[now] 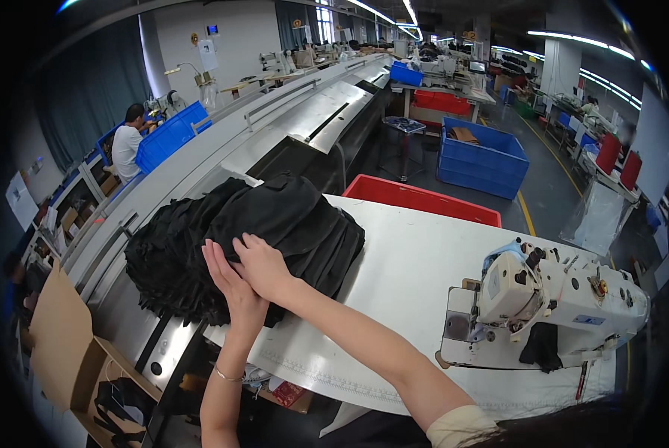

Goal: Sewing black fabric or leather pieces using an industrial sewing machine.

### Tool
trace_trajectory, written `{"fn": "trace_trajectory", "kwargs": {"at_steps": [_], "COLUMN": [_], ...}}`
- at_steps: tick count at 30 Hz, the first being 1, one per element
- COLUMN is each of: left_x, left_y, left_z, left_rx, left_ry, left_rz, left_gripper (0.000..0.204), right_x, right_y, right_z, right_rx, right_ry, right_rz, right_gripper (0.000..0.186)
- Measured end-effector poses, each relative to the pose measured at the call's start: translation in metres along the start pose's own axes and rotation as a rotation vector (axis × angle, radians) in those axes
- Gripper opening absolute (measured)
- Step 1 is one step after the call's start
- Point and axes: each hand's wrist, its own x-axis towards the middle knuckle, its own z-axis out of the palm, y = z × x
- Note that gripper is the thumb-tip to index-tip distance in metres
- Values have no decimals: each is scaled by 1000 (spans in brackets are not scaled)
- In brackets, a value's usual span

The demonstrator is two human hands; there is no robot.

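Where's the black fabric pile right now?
Left of centre in the head view: the black fabric pile is at the left end of the white table, with the left hand and right hand against its near side.

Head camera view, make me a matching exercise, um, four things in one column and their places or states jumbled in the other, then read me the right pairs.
Things:
1. Black fabric pile
2. Industrial sewing machine
3. Cardboard box
4. Red bin

Places or states:
A. Just beyond the far edge of the white tabletop
B. At the lower left, with a flap standing up
C. Touched by the left hand and the right hand
D. On the right part of the tabletop

Right pairs: 1-C, 2-D, 3-B, 4-A.
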Motion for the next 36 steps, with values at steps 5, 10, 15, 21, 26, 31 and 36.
{"fn": "trace_trajectory", "kwargs": {"at_steps": [5,10,15,21,26,31,36], "left_x": [11,40,80,18,-66,-113,-110], "left_y": [-16,-25,-5,62,141,181,160], "left_z": [-8,3,25,6,19,33,35], "left_rx": [299,221,340,-492,-776,41,-245], "left_ry": [-520,-465,-612,-515,-1038,-1034,-1053], "left_rz": [232,208,90,22,291,691,189], "left_gripper": [59,28,28,17,26,25,17], "right_x": [20,7,-47,-234,-329,-309,-338], "right_y": [67,117,90,12,-37,-58,-40], "right_z": [-81,-264,-273,-146,-85,-68,-120], "right_rx": [1688,907,56,-120,-244,-380,-81], "right_ry": [254,1027,625,13,-352,-408,-149], "right_rz": [548,87,147,7,-19,-39,-476], "right_gripper": [26,33,21,45,47,46,39]}}
